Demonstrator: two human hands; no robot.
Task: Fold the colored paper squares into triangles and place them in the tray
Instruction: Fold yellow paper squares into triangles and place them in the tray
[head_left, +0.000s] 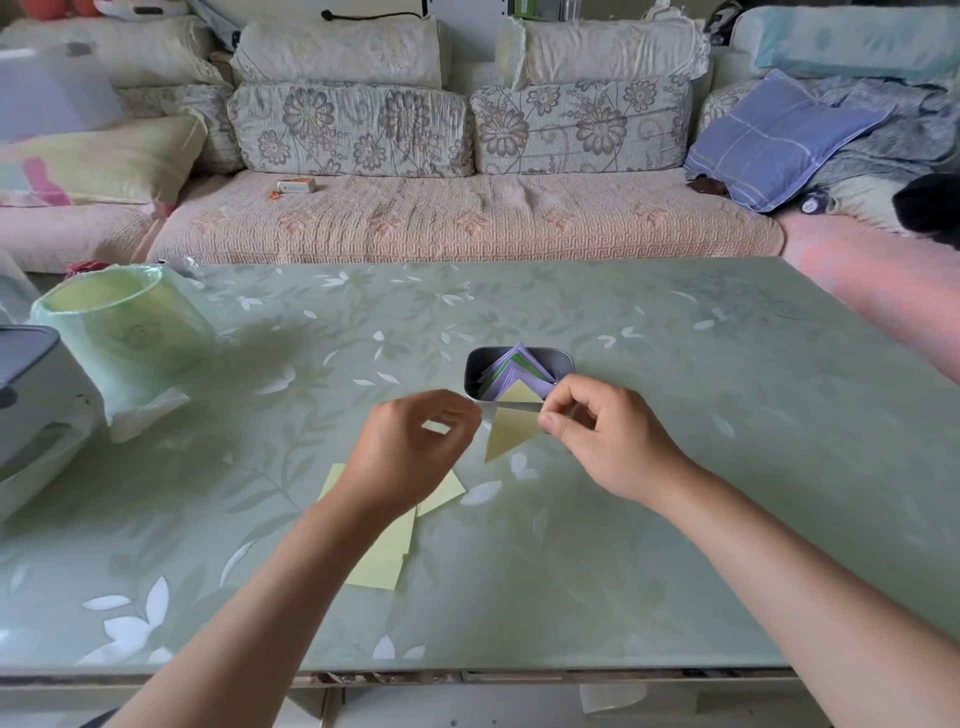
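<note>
Yellow triangle: the yellow triangle is hanging just in front of the tray, off the surface, with one flat edge running level and its long point aiming down and to the left; the paper is looking pale and sharply creased.
Right hand: the right hand is pinching the triangle's corner nearest it between thumb and fingertips, just in front of the tray's right end.
Left hand: the left hand is hovering just left of the triangle, its fingers curling loosely with nothing showing between them; the two hands are staying apart.
Tray: the small grey metal tray is holding a packed bunch of folded papers, purple, green and yellow, their points sticking up.
Yellow squares: a few flat yellow squares are lying overlapped in front of the tray and to its left, partly under the left forearm.
Surface: the surface is showing pale green with a white leaf pattern and a glossy sheen.
Room: far left of the tray, a bin lined with a green bag is standing on the surface; behind the tray, a sofa with flowered cushions is running the width of the view, a blue pillow lying at its right end.
</note>
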